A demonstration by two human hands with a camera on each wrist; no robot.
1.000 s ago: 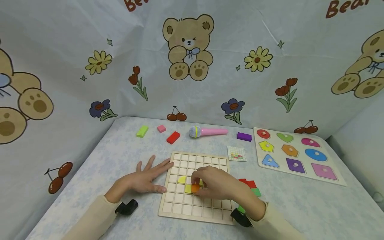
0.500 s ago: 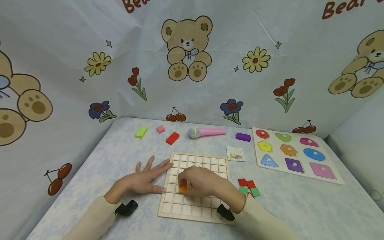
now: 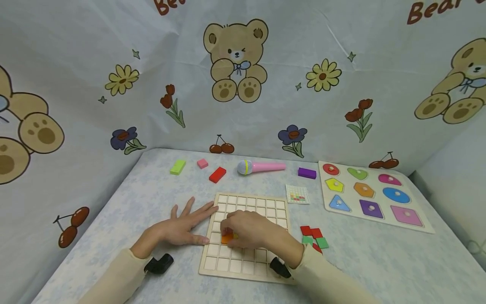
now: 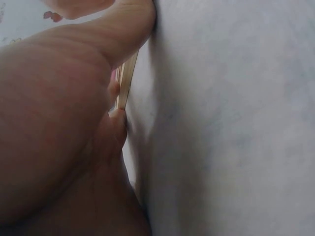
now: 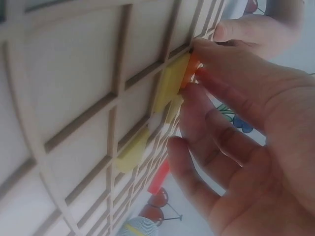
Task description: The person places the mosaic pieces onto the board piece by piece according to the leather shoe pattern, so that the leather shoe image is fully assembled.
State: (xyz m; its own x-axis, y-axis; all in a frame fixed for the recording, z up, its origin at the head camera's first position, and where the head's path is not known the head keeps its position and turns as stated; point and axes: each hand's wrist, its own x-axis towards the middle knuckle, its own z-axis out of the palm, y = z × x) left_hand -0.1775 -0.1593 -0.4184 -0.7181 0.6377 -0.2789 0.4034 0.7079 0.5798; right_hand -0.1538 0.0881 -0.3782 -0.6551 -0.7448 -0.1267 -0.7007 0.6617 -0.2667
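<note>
My right hand (image 3: 247, 230) pinches an orange square tile (image 3: 226, 240) between thumb and fingers, at a cell in the left part of the wooden grid board (image 3: 231, 267). In the right wrist view the orange tile (image 5: 190, 71) stands beside a yellow tile (image 5: 172, 81). Another yellow piece (image 5: 133, 153) sits in the board nearby; in the head view my hand covers most of the yellow. My left hand (image 3: 182, 228) lies with fingers spread on the table, fingertips and thumb touching the board's left edge.
Red tiles (image 3: 316, 233) and green tiles (image 3: 322, 242) lie right of the board. Behind it are a pattern card (image 3: 298, 194), a toy microphone (image 3: 262, 167), and red (image 3: 217, 175), green (image 3: 177, 166), pink (image 3: 202, 163) and purple (image 3: 306, 173) blocks. A knobbed shape puzzle (image 3: 379, 214) lies at the right.
My right hand has moved left across the board with the orange tile, and the tile now sits lower against a left cell. My left hand has stayed in place.
</note>
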